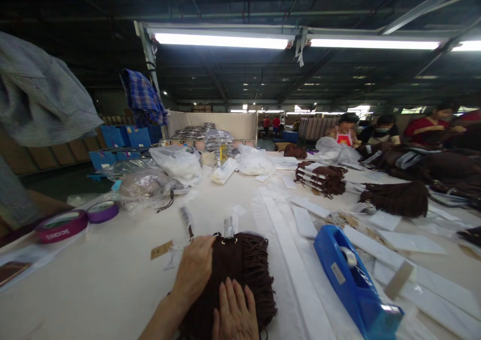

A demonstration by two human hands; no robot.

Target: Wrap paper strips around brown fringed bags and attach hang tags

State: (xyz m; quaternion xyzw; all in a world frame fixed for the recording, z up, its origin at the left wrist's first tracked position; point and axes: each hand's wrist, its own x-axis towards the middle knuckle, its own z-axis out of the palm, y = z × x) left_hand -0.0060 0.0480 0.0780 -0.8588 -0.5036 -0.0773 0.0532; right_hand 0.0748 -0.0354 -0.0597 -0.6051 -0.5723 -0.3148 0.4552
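A dark brown fringed bag lies on the table right in front of me. Small metal rings and a clear-wrapped piece show at its top edge. My left hand is closed at the bag's upper left side, its fingers curled and their tips hidden. Flat on the bag's lower front rests my right hand, fingers stretched out. A brown paper tag lies beside my left hand, and a wrapped strap end extends above it.
To the right stands a blue tape dispenser among white strips. Tape rolls and a phone lie at left. Plastic bags and brown fringed pieces are farther back. Co-workers sit at far right.
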